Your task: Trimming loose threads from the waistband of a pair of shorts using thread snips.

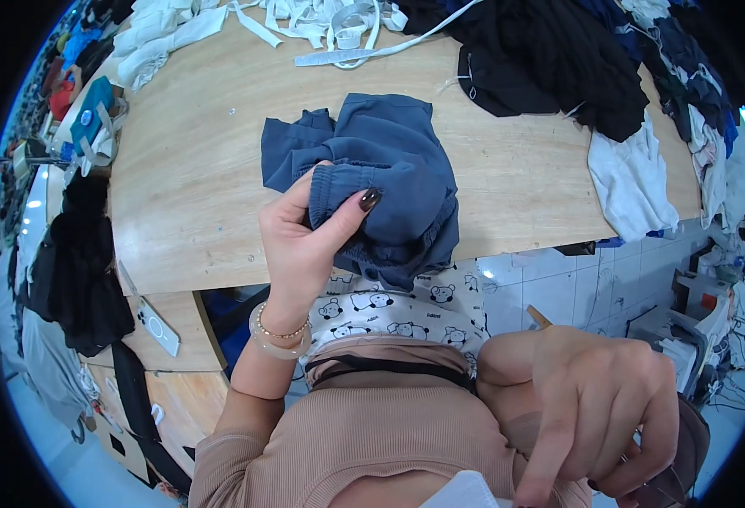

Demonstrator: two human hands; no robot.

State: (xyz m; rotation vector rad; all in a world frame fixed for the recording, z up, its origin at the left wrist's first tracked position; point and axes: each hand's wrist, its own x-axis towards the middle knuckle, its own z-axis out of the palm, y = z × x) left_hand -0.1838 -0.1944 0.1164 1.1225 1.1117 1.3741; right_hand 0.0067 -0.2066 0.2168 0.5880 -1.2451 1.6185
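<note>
A blue garment point(411, 199) is grasped by the left hand point(292, 241) at a gathered, elasticated edge point(339, 186); the thumb point(343, 224) is pressed on top of the cloth, while the other fingers are mostly hidden beneath it. The garment is bunched near the middle of the front of the pale wooden worktop point(190, 186), and its lower folds are hung slightly over the near edge. The right hand point(605, 398) is raised well apart from the garment, close to the camera at the lower right, with its fingers bent; whether anything is held in it cannot be told.

A beaded bracelet point(284, 333) and a pale bangle point(279, 347) are worn on the left wrist. Below the worktop edge, the lap is covered by a white cloth printed with dog drawings point(372, 315).

At the far side of the worktop, white strips point(334, 57) are strewn in a loose tangle. To the right, a heap of black cloth point(542, 68) is piled, with a white cloth point(631, 182) draped over the edge just beside it. More black fabric point(76, 262) is hung at the left.
</note>
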